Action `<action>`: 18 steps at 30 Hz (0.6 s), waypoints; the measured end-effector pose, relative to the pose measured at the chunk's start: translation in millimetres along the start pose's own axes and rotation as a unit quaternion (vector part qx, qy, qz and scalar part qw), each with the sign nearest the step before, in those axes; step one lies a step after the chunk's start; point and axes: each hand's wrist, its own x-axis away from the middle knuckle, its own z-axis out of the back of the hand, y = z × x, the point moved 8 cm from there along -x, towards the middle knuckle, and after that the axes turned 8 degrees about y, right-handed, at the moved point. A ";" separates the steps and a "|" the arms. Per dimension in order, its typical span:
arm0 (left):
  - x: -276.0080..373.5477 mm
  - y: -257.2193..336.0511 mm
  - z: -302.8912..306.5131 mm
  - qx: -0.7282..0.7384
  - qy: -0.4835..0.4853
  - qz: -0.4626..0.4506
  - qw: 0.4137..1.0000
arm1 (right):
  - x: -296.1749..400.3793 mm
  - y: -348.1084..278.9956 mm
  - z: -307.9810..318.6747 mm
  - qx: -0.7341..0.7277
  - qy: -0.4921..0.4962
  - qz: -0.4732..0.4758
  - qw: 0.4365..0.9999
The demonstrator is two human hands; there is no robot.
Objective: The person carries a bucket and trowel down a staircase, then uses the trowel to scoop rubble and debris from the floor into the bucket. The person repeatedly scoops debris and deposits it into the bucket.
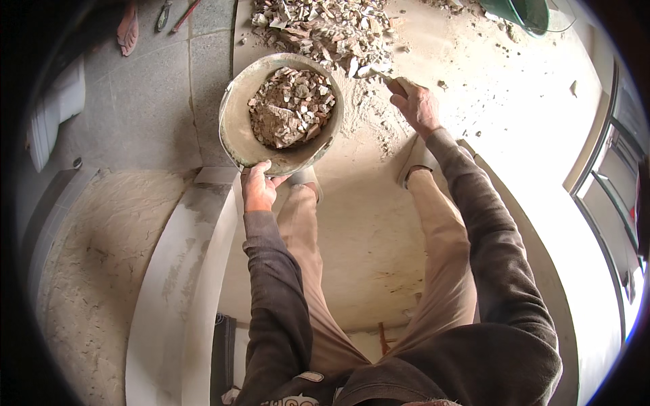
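Observation:
My left hand (259, 189) grips the near rim of a dusty bucket (234, 124), thumb over the edge. Broken masonry rubble (292, 109) with pale chips and dust lies inside the bucket. My right hand (420, 109) is closed around the handle of a small trowel (376, 70). Its blade is at the near edge of a heap of rubble (330, 30), partly lost among the pieces. The heap lies on the floor just beyond the bucket and is blurred in its middle.
A green bucket (530, 18) lies tipped at the far right. At the far left are another person's bare foot (128, 30), a hand tool (163, 16) and a red bar-like tool (185, 16). A pale ledge (177, 274) runs along my left; a framed glass panel (604, 203) stands right.

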 end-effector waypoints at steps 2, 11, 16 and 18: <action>-7.8 -3.4 9.0 0.009 0.009 -0.003 1.000 | 7.6 -28.7 15.7 0.005 0.032 0.087 0.996; -8.0 -4.8 8.0 0.006 0.010 -0.011 1.000 | 40.5 -94.9 -12.3 0.139 0.009 0.191 0.972; -29.4 -13.3 30.1 0.003 0.033 0.003 0.999 | 26.8 -18.4 6.5 -0.036 -0.008 -0.042 0.998; -35.1 -14.3 38.8 0.002 0.055 0.012 0.998 | 23.2 23.4 -7.2 -0.016 -0.047 -0.067 0.997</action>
